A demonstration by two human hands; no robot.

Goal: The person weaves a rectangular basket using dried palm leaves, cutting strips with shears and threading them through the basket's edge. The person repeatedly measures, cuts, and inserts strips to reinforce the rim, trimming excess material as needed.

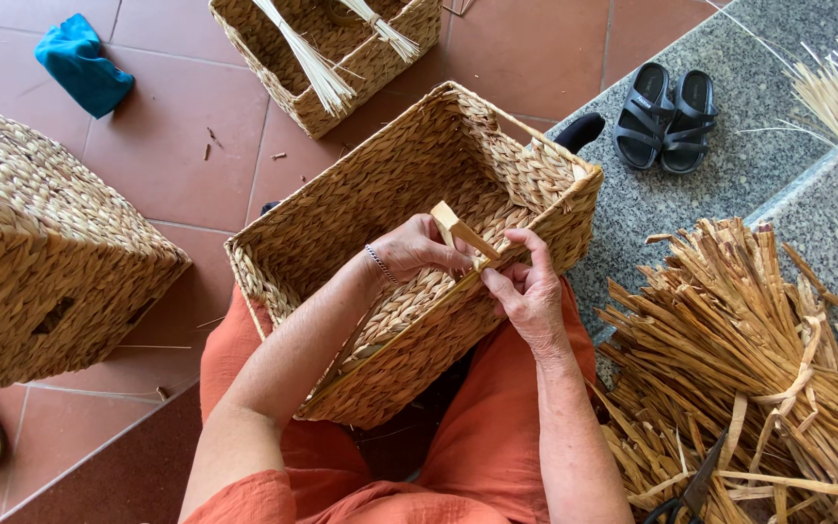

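Woven basket (pixel 419 204) rests on the lap; left hand (pixel 414 250) pinches a flat wooden tool (pixel 458 233) at the near rim, right hand (pixel 528 291) fingers closed on that rim — advisable to brace firmly and keep the tool shallow.

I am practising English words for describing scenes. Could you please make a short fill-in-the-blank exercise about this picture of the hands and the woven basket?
1. Both hands, the left hand and the right hand, work at the rim of a woven ____ resting on the lap.
2. The cloth lying on the tiled floor is ____ in colour.
3. A pair of black ____ stands on the grey stone step.
4. The left wrist wears a thin ____.

Missing words: basket; blue; sandals; bracelet
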